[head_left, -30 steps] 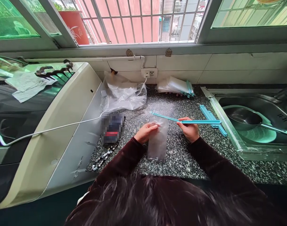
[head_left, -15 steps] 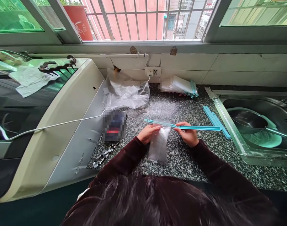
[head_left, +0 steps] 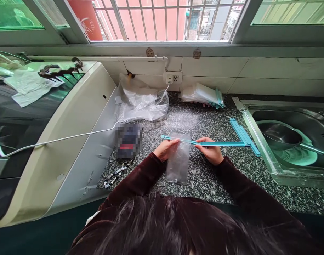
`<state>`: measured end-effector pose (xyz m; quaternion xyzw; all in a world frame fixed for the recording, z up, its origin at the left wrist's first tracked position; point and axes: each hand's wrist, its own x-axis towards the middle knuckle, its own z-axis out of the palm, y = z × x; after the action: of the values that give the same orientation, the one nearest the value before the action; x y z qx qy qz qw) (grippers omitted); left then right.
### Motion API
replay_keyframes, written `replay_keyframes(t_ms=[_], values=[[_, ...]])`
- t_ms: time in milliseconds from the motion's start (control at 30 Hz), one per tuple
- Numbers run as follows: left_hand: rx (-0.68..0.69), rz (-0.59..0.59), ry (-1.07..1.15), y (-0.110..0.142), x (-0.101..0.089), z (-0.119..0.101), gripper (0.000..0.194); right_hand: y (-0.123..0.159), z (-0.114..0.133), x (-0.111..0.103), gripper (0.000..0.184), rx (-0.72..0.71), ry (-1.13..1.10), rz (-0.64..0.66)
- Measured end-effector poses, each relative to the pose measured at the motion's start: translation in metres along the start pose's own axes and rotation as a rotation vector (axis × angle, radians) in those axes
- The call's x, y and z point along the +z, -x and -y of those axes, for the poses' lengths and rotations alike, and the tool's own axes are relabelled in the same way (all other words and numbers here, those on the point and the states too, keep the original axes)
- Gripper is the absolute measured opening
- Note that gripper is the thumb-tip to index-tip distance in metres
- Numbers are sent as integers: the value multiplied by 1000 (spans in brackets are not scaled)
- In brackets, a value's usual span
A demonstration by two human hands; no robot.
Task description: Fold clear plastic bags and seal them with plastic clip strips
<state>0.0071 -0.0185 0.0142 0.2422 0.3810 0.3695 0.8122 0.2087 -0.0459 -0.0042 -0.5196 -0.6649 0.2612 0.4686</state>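
Note:
My left hand (head_left: 165, 148) is closed, pinching a clear plastic bag (head_left: 177, 164) near its top, right at a thin blue bag-sealing clip (head_left: 222, 143). The clip's narrow strip lies across the upper part of the bag and sticks out past it on the left. My right hand (head_left: 210, 150) is closed on the clip where the strip meets its wider channel, just right of the bag. The channel stretches away to the right. Its far end overlaps several more blue sealing clips (head_left: 245, 136) lying on the counter.
A stack of clear bags with blue clips (head_left: 201, 94) lies by the wall. Left of it is a crumpled plastic bag (head_left: 142, 102). A blurred dark object (head_left: 128, 140) sits beside the large cream machine (head_left: 79, 102). At right, a steel sink (head_left: 276, 177) holds a pan and colander.
The bag has straightened and its top edge now stands above the clip strip. The clip has shifted slightly left with my hands. The view has tilted a little.

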Motion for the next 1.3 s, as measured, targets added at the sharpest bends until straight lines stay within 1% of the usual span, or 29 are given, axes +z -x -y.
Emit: replay_keyframes(t_ms=[200, 500, 667, 867, 1000, 1133, 1300], values=[[-37, -74, 42, -2, 0, 3, 16, 0, 0, -2, 35, 5, -2, 33], [6, -91, 60, -2, 1, 6, 19, 0, 4, -4, 30, -50, 14, 59], [33, -141, 67, -4, 0, 8, 19, -3, 6, -5, 30, -43, 7, 90], [68, -172, 108, -2, 4, 10, 21, -11, 7, -20, 33, -22, 3, 126], [91, -184, 128, -2, 5, 10, 25, -16, 10, -31, 32, -51, 13, 137], [98, -189, 127, -1, 5, 10, 28, -16, 13, -36, 27, -120, 24, 76], [79, -161, 104, 0, 5, 15, 30, -9, 15, -30, 21, -172, 11, -20]])
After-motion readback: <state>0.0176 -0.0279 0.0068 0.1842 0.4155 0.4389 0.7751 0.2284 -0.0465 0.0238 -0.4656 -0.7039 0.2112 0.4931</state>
